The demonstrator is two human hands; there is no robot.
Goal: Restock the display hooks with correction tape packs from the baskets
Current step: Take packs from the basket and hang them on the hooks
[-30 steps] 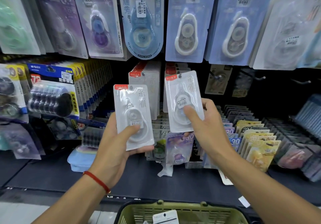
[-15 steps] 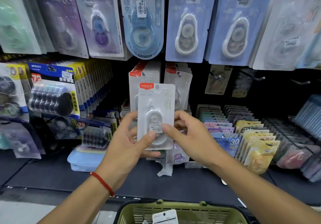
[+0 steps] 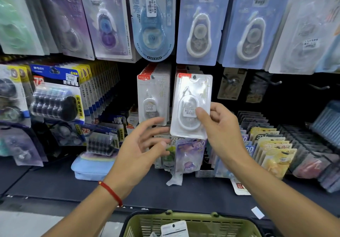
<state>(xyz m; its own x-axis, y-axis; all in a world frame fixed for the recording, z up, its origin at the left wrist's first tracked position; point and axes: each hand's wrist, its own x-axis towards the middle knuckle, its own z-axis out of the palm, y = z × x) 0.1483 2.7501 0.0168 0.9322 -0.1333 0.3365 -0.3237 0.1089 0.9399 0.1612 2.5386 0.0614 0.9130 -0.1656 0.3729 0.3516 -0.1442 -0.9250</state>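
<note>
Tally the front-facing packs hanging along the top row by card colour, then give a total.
Green: 1
Purple: 2
Teardrop-shaped blue: 1
Pale blue rectangular: 2
White: 1
Total: 7, counting fronts only; packs stacked behind cannot be counted.

Place: a stationery shop aisle.
Evidence: price-stickered blister packs on display hooks; green shopping basket below.

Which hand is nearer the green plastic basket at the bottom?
Left. The left hand hovers open above the green plastic basket; the right hand is higher, holding a white correction tape pack.
</note>
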